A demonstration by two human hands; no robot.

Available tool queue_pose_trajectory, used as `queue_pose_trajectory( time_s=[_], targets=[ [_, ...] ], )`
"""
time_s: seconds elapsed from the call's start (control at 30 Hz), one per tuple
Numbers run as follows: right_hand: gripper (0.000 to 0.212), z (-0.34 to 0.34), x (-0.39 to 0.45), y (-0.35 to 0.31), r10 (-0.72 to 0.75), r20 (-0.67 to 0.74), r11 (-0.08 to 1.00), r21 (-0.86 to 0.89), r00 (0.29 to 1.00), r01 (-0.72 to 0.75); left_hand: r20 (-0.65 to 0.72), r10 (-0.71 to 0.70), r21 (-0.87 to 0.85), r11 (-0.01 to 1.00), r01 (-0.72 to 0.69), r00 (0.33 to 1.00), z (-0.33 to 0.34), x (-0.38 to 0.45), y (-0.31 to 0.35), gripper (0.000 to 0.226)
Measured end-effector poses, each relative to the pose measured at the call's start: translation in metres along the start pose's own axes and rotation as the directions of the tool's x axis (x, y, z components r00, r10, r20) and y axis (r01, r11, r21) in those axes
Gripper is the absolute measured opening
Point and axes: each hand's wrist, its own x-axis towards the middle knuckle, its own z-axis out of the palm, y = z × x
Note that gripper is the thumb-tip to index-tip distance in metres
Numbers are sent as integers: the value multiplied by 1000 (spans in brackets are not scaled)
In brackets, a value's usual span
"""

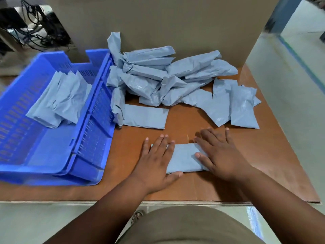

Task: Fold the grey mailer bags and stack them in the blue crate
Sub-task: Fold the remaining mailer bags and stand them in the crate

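Mailer bags already folded (58, 101) leaned in a short row in the far half of the blue crate (88, 138), which sat at the left of the brown table (263, 155) with its near-left corner reaching past the table's front edge; the crate's near half showed bare floor. Just right of the crate's long wall, one flat folded bag (146, 117) lay apart from the loose heap of grey bags (158, 74) piled against the cardboard backboard (175, 23). In front of that heap ran a strip of bare tabletop, and near the front edge lay the folded mailer bag (182, 158) being worked. The left hand (154, 161) pressed flat on its left end, fingers straight and spread, thumb along the near edge. The right hand (219, 155) pressed flat on its right end, fingers likewise extended. Further right, bare table reached to the right edge.
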Motion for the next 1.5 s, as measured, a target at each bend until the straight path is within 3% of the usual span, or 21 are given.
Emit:
queue_pose_trajectory(
  time_s=[0.2, 0.47, 0.7, 1.23, 1.33, 1.5],
  targets=[
    [51, -19, 30, -52, 30, -108, 999, -16, 994, -32, -145, -92, -109, 991, 77, 985, -8, 1, -15, 74],
    [62, 26, 48, -92, 117, 33, 988, -103, 993, -113, -77, -166, -165, 975, 151, 983, 14, 11, -4, 69],
    [67, 33, 52, -94, 123, 45, 981, -158, 991, -115, -50, -192, -138, 973, 183, 980, 20, 15, -2, 72],
    [63, 37, 51, -83, 82, 33, 996, 20, 996, -83, 74, -166, -85, 981, 172, 983, 1, 14, -1, 70],
    [62, 27, 47, -74, 118, -16, 991, 60, 993, -117, 31, -144, -99, 984, 146, 989, -14, 18, 6, 74],
    [63, 12, 28, -42, 206, -84, 977, -35, 975, -210, -38, -60, -100, 993, 56, 997, -22, 41, 39, 75]
  ],
)
